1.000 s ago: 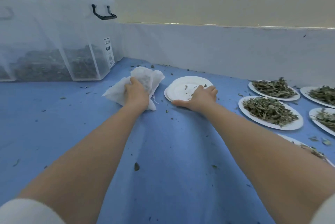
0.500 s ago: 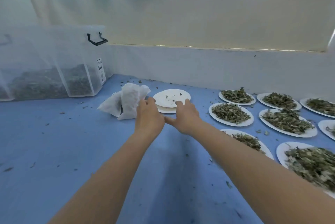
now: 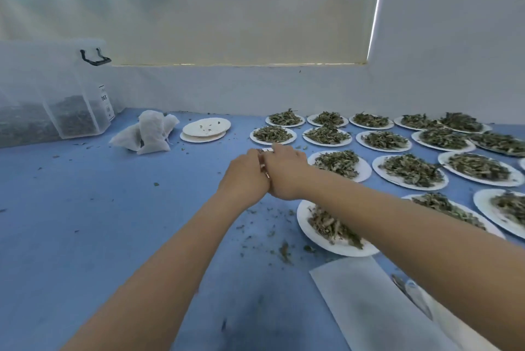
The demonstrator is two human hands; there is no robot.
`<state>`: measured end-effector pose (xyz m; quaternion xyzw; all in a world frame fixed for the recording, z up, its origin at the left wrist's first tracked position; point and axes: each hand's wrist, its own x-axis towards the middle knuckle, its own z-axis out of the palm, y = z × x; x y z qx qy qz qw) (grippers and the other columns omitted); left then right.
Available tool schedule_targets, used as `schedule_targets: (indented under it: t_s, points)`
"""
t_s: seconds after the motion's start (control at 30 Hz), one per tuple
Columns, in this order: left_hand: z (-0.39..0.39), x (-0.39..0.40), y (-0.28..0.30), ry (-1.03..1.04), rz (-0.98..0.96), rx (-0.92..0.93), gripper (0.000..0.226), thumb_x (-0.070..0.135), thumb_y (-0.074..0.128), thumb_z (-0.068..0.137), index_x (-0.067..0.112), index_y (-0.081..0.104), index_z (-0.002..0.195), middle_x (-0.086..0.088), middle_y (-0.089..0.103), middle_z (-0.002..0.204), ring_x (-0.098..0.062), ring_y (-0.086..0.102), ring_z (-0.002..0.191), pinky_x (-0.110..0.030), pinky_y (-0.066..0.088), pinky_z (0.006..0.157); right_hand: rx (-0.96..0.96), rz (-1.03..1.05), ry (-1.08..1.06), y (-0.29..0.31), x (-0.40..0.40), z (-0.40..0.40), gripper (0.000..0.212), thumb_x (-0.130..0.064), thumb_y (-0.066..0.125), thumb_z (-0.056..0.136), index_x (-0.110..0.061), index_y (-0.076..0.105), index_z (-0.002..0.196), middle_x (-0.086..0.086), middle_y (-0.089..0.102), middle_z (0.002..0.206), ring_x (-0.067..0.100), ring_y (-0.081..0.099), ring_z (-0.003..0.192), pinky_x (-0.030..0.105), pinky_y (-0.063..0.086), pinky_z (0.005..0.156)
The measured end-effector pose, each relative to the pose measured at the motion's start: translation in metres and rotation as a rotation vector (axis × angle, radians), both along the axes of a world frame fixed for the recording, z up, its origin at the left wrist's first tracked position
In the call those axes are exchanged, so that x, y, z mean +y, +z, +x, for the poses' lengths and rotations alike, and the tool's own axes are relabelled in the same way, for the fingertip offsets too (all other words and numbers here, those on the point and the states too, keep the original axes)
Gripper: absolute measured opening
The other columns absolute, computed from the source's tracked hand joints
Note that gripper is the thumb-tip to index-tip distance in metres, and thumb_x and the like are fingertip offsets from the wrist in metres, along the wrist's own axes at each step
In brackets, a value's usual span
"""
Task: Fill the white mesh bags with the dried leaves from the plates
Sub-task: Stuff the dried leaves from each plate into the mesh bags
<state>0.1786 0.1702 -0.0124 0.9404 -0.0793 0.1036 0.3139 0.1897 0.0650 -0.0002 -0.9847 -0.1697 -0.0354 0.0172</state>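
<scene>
Counter (image 3: 85,223) of blue fabric-like sheeting fills the lower view, scattered with green crumbs (image 3: 267,234), and meets a pale wall at twelve o'clock under a drawn cream blind (image 3: 227,9). At ten o'clock stands a clear plastic storage box (image 3: 71,100) with a black latch, dark leaves showing through its side. Just right of it lie filled white mesh bags (image 3: 150,134), bunched together, and beside them at eleven o'clock a short stack of bare white paper plates (image 3: 206,129). From one to three o'clock, rows of white paper plates heaped with dried green leaves (image 3: 412,169) cover the counter; one more loaded plate (image 3: 335,228) sits at four o'clock, partly under the right forearm. A flat translucent white sheet (image 3: 377,308) lies at five o'clock.

Both bare forearms reach forward to the centre, wrists nearly touching. The left hand (image 3: 245,173) and right hand (image 3: 285,166) meet side by side, knuckles up, over a white plate whose rim barely shows between them (image 3: 267,149). The fingers point away and are hidden, so whether either grips the plate cannot be told.
</scene>
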Motion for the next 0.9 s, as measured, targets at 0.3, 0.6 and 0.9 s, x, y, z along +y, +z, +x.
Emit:
schedule_targets:
  t_s: [0.3,0.6,0.9]
  points:
    - [-0.082,-0.085,-0.02,-0.282,0.06,-0.002,0.025,0.004,0.041,0.085,0.011,0.059,0.101,-0.004,0.058,0.093,-0.021,0.049,0.079,-0.03,0.04,0.062,-0.048,0.013,-0.027,-0.008,-0.103,-0.098,0.028,-0.033,0.059,0.084,-0.014,0.056,0.105,0.01,0.05,0.112,0.028,0.045,0.108,0.035,0.039,0.083]
    - [-0.136,-0.098,-0.04,-0.468,0.162,0.105,0.012,0.022,0.063,0.077,0.019,0.056,0.085,0.001,0.062,0.087,-0.012,0.052,0.074,-0.026,0.044,0.064,0.011,0.001,0.008,-0.031,-0.135,-0.154,0.022,-0.043,0.059,0.086,-0.026,0.059,0.1,-0.006,0.051,0.103,0.016,0.051,0.099,0.034,0.033,0.085]
    - [-0.179,-0.084,-0.042,-0.521,0.09,0.264,0.09,0.06,0.072,0.055,0.036,0.026,0.13,0.019,0.046,0.099,0.003,0.05,0.087,-0.017,0.039,0.064,-0.006,-0.058,0.13,-0.018,-0.132,-0.17,0.035,-0.05,0.058,0.085,-0.026,0.058,0.11,-0.006,0.055,0.112,0.014,0.05,0.105,0.033,0.03,0.089]
